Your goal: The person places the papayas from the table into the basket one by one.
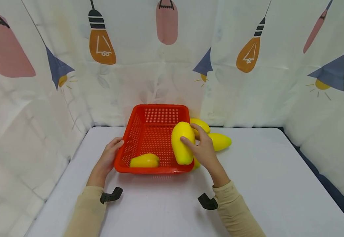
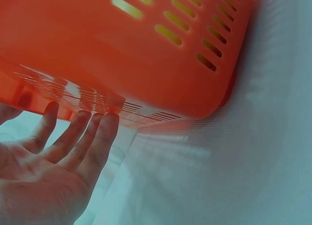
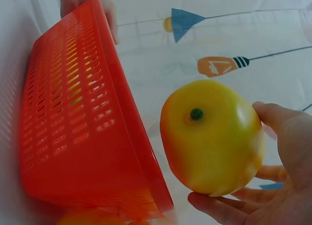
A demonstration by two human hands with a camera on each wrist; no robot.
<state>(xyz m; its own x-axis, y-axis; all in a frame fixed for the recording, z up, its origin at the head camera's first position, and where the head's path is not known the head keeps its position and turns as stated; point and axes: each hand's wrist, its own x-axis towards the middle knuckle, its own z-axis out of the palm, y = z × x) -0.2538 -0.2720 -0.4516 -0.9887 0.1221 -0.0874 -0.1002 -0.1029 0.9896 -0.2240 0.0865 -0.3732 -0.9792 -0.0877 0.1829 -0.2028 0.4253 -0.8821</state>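
At left, touching the side of the red plastic basket (image 1: pixel 160 170) with the left hand (image 1: pixel 109 155), fingers almost straight; good for steadying. Inside, near the front, minding the loose mango (image 1: pixel 144 160). Above the right part, gripping the held mango (image 1: pixel 181 143) with the right hand (image 1: pixel 204 148), fingers curved around. Better to lower it gently, without bumping the outer mangoes (image 1: pixel 221 142).

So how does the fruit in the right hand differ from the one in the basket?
The right hand grips the held fruit; the basket fruit lies in the red basket. In the head view, the held fruit's length runs up the picture, the basket fruit's across it. The held fruit also looks larger than the basket fruit. Both are yellow and oblong.
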